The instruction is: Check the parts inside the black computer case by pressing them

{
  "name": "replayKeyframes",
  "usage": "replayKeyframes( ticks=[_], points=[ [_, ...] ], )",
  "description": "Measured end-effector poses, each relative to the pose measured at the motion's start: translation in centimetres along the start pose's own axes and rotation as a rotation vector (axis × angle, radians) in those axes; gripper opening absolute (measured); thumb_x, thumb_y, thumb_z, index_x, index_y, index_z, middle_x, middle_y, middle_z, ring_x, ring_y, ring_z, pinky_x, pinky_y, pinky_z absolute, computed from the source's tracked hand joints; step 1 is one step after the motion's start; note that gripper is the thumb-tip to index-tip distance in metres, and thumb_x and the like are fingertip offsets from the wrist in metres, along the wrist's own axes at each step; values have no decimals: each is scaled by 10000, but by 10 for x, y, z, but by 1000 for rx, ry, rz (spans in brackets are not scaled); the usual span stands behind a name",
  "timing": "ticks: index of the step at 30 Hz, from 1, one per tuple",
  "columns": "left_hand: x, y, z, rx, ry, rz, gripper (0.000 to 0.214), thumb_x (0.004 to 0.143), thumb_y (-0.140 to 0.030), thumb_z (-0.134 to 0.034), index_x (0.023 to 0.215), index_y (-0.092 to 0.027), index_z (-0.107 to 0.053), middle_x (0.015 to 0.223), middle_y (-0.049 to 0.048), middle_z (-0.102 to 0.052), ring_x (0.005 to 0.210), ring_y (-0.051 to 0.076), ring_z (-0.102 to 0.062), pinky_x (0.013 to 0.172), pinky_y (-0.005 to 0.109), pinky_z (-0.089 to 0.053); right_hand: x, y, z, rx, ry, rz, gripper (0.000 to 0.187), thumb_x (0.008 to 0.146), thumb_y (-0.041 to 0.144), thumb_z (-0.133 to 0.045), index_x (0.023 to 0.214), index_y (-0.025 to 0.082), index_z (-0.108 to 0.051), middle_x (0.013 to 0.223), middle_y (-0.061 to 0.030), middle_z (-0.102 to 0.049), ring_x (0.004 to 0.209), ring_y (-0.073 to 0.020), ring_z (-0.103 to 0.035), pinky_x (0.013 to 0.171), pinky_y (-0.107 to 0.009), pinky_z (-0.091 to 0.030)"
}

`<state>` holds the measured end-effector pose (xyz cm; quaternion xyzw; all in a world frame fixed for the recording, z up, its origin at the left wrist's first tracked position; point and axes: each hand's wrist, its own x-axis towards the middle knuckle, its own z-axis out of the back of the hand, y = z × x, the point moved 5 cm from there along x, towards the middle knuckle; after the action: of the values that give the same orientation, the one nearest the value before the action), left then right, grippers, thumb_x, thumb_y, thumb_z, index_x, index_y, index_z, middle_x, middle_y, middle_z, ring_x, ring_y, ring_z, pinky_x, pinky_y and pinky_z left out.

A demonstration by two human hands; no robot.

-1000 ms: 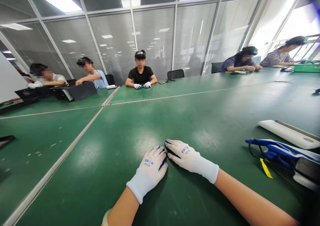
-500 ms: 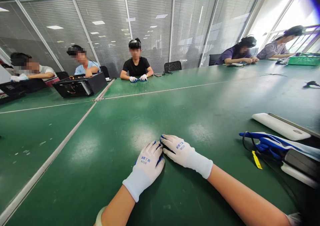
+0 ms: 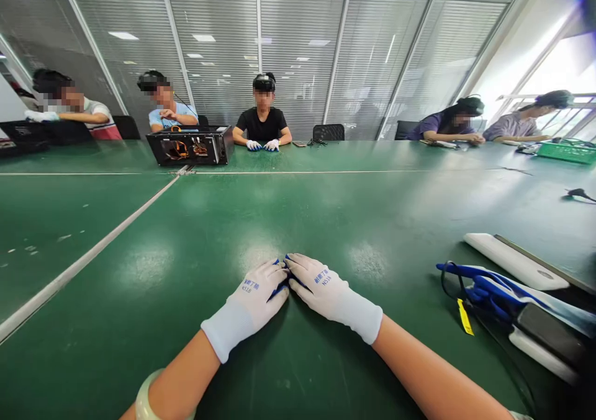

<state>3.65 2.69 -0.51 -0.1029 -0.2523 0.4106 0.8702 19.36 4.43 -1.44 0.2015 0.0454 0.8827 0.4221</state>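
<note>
Table [image 3: 195, 246] bears both gloved hands flat, left hand [image 3: 254, 293] touching right hand [image 3: 316, 286], holding nothing.

Both palms lie hidden against the counter [image 3: 326, 221]; the spare gloves [image 3: 493, 286] (blue-coated) and the phone [image 3: 552, 336] run off the right edge.

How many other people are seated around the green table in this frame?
5. Two at far left: one person at the edge, another behind the open black case. One straight across, gloved hands on the table. Two at far right. Others may sit outside the frame.
</note>
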Motion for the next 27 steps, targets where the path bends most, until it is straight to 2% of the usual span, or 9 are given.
replayKeyframes(
  ticks=[4,8,12,14,16,19,23,27],
  points=[
    [2,2,3,-98,-7,98,330,963,-321,-471,1226,-210,-637,1337,83,-637,1316,243,-527,1144,453,-388,-1,-1,1,83,12,-23,447,1002,347,-373,1367,192,-579,1415,-124,-563,1303,-261,-534,1095,-462,-453],
    [5,5,10,-275,-81,287,310,933,-345,-497,1133,-203,-685,1262,84,-681,1212,273,-607,1103,464,-427,5,0,7,254,21,-90,433,992,334,-379,1337,190,-598,1386,-100,-594,1289,-232,-548,1122,-429,-420],
    [4,17,16,-685,-190,585,306,866,-371,-601,1116,-222,-694,1096,67,-744,1010,275,-704,920,412,-560,11,4,16,523,50,-280,396,975,335,-399,1246,215,-661,1290,-72,-665,1216,-234,-603,1092,-439,-441],
    [3,21,15,-933,-224,676,384,811,-364,-677,1164,-211,-673,1101,79,-743,1011,272,-710,908,395,-567,11,4,19,666,60,-392,371,957,343,-431,1194,227,-691,1179,-62,-719,1201,-251,-612,1087,-468,-436],
    [3,23,14,-1148,-262,686,455,750,-343,-744,1164,-173,-660,1139,109,-729,1082,274,-688,982,394,-531,10,4,20,812,57,-450,351,928,358,-479,1151,217,-711,1092,-66,-745,1211,-268,-603,1100,-486,-414],
    [3,24,11,-1349,-292,672,489,683,-307,-806,1111,-124,-659,1150,139,-718,1142,292,-659,1060,411,-477,10,4,18,1112,22,-457,351,849,411,-591,1068,171,-724,1124,-97,-732,1205,-279,-606,1111,-466,-406],
    [1,23,8,-1443,-287,635,473,656,-315,-835,1050,-111,-670,1138,146,-719,1125,318,-663,1047,442,-488,12,7,10,1482,16,-478,393,704,450,-751,940,138,-714,1079,-136,-739,1084,-286,-673,1080,-462,-441],
    [1,17,11,-1458,-276,620,483,673,-342,-846,1058,-107,-675,1076,141,-735,1063,301,-689,1000,420,-516,12,11,5,1627,27,-514,391,641,442,-817,854,134,-705,1006,-148,-748,996,-287,-702,1041,-482,-461]
  ],
)
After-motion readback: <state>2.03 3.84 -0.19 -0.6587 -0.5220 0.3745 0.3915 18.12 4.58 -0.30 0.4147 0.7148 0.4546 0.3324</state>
